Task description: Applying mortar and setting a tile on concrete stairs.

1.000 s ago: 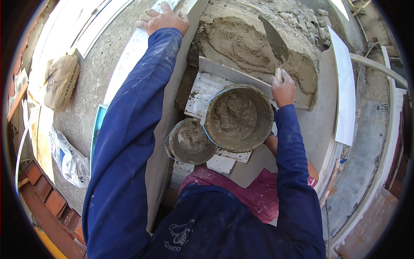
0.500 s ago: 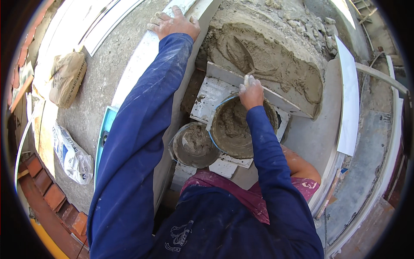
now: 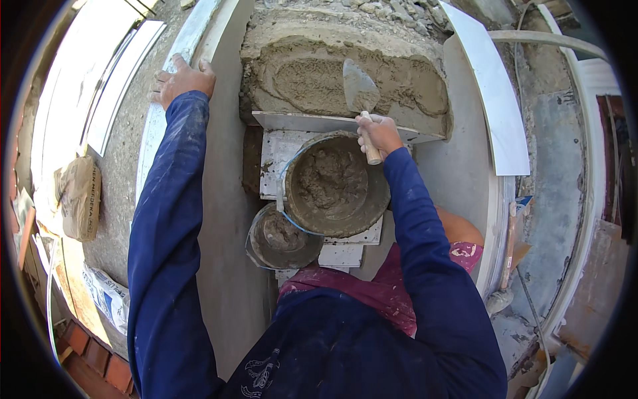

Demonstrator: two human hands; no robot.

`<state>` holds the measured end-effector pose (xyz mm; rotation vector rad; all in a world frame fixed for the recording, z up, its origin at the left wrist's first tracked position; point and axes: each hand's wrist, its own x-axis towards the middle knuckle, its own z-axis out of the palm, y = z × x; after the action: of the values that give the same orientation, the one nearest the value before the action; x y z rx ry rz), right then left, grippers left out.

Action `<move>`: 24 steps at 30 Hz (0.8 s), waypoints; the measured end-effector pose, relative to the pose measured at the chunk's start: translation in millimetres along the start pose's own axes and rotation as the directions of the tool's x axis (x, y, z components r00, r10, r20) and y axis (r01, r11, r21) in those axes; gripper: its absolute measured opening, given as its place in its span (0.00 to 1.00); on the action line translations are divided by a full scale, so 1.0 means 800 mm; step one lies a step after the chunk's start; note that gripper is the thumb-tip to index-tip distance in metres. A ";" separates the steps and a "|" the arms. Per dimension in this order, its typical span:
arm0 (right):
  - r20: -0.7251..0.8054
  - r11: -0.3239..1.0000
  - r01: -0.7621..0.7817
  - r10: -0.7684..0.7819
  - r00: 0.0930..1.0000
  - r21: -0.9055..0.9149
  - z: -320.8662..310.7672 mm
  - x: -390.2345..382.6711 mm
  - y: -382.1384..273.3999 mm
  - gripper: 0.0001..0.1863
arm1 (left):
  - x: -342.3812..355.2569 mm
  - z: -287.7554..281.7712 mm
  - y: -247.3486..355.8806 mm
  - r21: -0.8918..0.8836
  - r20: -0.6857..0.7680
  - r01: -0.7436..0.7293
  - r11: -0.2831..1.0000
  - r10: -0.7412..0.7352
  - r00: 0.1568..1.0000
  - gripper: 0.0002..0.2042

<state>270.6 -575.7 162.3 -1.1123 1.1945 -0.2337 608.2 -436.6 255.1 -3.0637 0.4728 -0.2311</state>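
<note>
Head view: wooden-handled metal trowel [image 3: 361, 92] held over wet grey-brown mortar [image 3: 306, 76].
It has just been turned broad-face up, underside seemingly to the mortar; it is gripped by the right hand [image 3: 381, 135], the left hand [image 3: 185, 81] being laid open on a long white board [image 3: 150, 136].

Navy top [image 3: 345, 352], pale emblem [image 3: 262, 372], maroon shorts [image 3: 389, 289]

Worn on the person's head, the fisheye camera looks steeply down from above and behind the fingers [image 3: 179, 64] of left hand [image 3: 185, 83] and right hand [image 3: 384, 135], near enough that sleeves [image 3: 166, 253] fill much foreground. It faces past the right fingers toward mortar [image 3: 299, 80] and rubble [image 3: 402, 13].
</note>
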 end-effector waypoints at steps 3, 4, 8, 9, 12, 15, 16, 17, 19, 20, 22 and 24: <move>-0.084 0.995 -0.030 0.038 0.996 0.098 -0.076 0.002 0.002 0.13 | -0.002 -0.003 0.003 0.017 0.009 0.014 1.000 -0.014 1.000 0.33; -0.101 0.993 -0.028 0.040 0.994 0.117 -0.095 0.002 0.000 0.13 | -0.001 -0.003 0.002 0.024 0.020 0.021 0.999 -0.021 1.000 0.33; -0.260 0.989 -0.016 0.055 0.964 0.150 -0.155 0.007 0.003 0.13 | -0.003 -0.002 0.008 0.015 0.033 0.008 1.000 -0.008 0.999 0.33; -0.258 0.996 -0.007 0.029 0.966 0.087 -0.162 0.001 0.007 0.12 | -0.004 -0.003 0.009 0.018 0.029 0.010 1.000 -0.010 1.000 0.33; -0.285 0.990 0.080 -0.110 0.952 -0.113 -0.149 -0.015 0.011 0.11 | -0.004 -0.006 0.007 0.022 0.029 0.023 0.999 -0.024 0.999 0.33; -0.158 0.966 0.160 -0.194 0.968 -0.204 -0.118 -0.029 -0.014 0.11 | 0.002 0.000 0.000 0.020 0.027 0.007 1.000 -0.008 1.000 0.33; -0.175 0.966 0.159 -0.195 0.965 -0.203 -0.123 -0.020 -0.012 0.11 | 0.002 0.003 -0.002 -0.010 0.023 0.007 1.000 -0.007 1.000 0.33; -0.149 0.991 0.069 -0.086 0.985 -0.114 -0.130 -0.003 -0.010 0.10 | 0.002 0.003 0.003 -0.043 0.017 0.006 0.999 -0.006 1.000 0.32; -0.154 0.999 -0.029 0.032 0.988 0.023 -0.151 0.014 -0.008 0.11 | -0.002 0.003 0.008 -0.028 0.020 -0.002 1.000 0.002 1.000 0.32; -0.154 0.999 -0.025 0.029 0.988 0.026 -0.168 0.018 -0.008 0.11 | -0.001 0.002 0.007 -0.002 0.022 0.004 1.000 -0.004 1.000 0.32; -0.305 0.993 0.001 0.036 0.952 0.121 -0.188 0.019 -0.010 0.11 | 0.001 0.007 0.008 0.022 -0.009 0.001 1.000 0.000 1.000 0.32; -0.339 0.997 0.023 0.005 0.941 0.079 -0.188 0.015 -0.012 0.11 | 0.003 0.012 0.003 0.050 -0.036 0.000 0.999 0.002 0.999 0.32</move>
<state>155.2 -673.2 171.1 -1.0309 1.4711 -0.4932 611.4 -439.9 245.8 -3.0148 0.4634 -0.2943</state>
